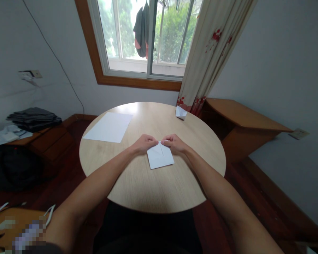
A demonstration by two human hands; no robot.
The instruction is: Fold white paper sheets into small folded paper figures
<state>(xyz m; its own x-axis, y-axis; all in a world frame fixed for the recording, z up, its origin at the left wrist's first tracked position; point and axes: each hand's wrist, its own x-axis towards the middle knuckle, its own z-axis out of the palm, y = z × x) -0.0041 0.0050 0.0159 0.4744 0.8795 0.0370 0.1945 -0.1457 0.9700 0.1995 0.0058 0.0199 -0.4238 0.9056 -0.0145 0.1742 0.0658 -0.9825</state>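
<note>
A folded sheet of white paper (159,158) is held just over the middle of the round table, with a crease or flap edge running down from its top. My left hand (145,143) pinches its upper left edge between thumb and curled fingers. At the upper right edge, my right hand (174,142) grips the same paper the same way. Both thumbs lie close together near the top centre. The paper's underside and most fingertips are hidden.
On the round table (148,190), a flat white sheet (110,127) lies at the left. A folded white paper piece (181,113) stands near the far right edge. Beyond are a window (148,38), a curtain (214,46) and a wooden desk (243,113). Dark folded items (33,118) are stacked left.
</note>
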